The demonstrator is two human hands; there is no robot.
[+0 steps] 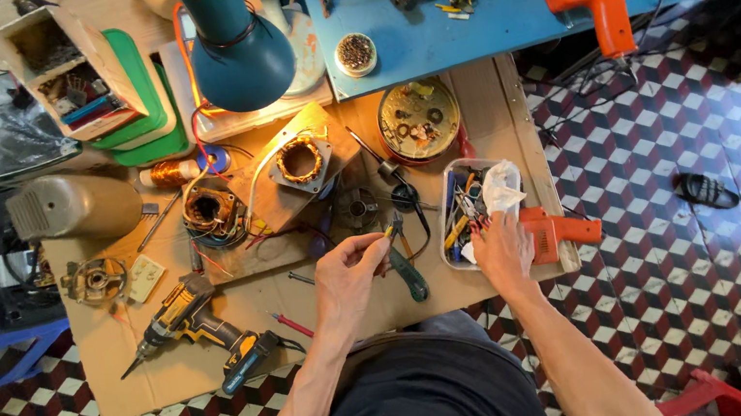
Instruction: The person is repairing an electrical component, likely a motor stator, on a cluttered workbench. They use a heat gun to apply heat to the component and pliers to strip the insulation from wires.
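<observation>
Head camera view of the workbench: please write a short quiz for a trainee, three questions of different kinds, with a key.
1. True or false: the person's right hand reaches into the clear plastic parts tray.
2. Which tool lies at the near left of the brown cardboard mat? A) yellow-and-black cordless drill B) steel hammer C) hand saw
3. Fill in: the left hand pinches the small yellow-handled tool; beside it lies the ____-handled pliers.

Key: 1 true; 2 A; 3 green.

Cardboard-covered low table (pixel 135 365) with cordless drill (pixel 197 324), clear tool tray (pixel 446 216), motor stator (pixel 300 163).
</observation>
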